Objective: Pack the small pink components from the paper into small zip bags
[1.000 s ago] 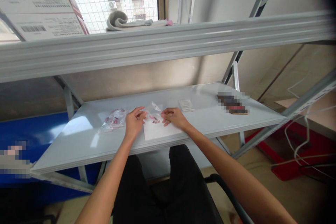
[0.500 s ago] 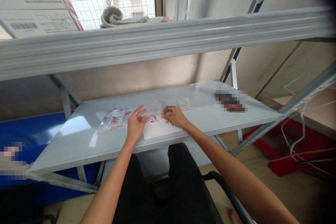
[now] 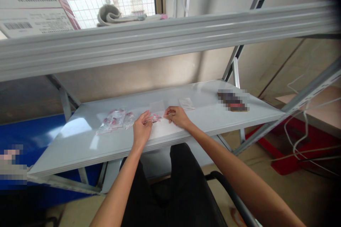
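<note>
Your left hand (image 3: 142, 127) and right hand (image 3: 177, 117) clamp a clear plastic bag (image 3: 157, 107) on the metal shelf (image 3: 80, 149); slick film could slip free.

View is taken from a head-worn camera, aimed forward and down, close over the left hand (image 3: 142, 128) and right hand (image 3: 178, 117) at a metal shelf (image 3: 213, 113). Frame is crossed by a shelf beam (image 3: 160, 39); corners seem darkened.
</note>
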The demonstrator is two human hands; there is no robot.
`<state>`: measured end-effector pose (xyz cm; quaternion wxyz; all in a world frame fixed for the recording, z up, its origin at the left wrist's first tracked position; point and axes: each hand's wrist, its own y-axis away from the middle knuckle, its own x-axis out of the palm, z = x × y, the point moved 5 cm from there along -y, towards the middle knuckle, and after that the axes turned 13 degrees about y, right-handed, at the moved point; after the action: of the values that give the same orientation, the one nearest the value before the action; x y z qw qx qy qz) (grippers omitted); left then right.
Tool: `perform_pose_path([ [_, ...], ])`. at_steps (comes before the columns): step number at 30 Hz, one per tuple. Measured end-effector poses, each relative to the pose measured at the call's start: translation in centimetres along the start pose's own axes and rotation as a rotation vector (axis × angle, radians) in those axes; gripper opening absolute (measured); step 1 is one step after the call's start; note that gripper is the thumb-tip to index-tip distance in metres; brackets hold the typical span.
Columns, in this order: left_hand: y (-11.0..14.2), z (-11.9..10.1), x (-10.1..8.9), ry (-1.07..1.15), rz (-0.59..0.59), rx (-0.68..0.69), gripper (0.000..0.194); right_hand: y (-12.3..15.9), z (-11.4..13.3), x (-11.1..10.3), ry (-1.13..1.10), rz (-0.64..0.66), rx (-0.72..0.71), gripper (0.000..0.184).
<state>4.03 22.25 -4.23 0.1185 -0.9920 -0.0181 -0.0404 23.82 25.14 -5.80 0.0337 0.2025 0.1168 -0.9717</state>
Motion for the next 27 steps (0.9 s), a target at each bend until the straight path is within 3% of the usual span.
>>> perform_pose_path([
  [19,0.4,0.4,0.6,-0.003,0.057,0.051,0.049,-0.1,-0.2,-0.2,-0.005,-0.066,-0.026,0.016],
  [27,-0.1,-0.3,-0.7,-0.205,0.054,0.144,0.041,0.2,0.0,-1.5,-0.027,-0.090,0.033,0.027],
])
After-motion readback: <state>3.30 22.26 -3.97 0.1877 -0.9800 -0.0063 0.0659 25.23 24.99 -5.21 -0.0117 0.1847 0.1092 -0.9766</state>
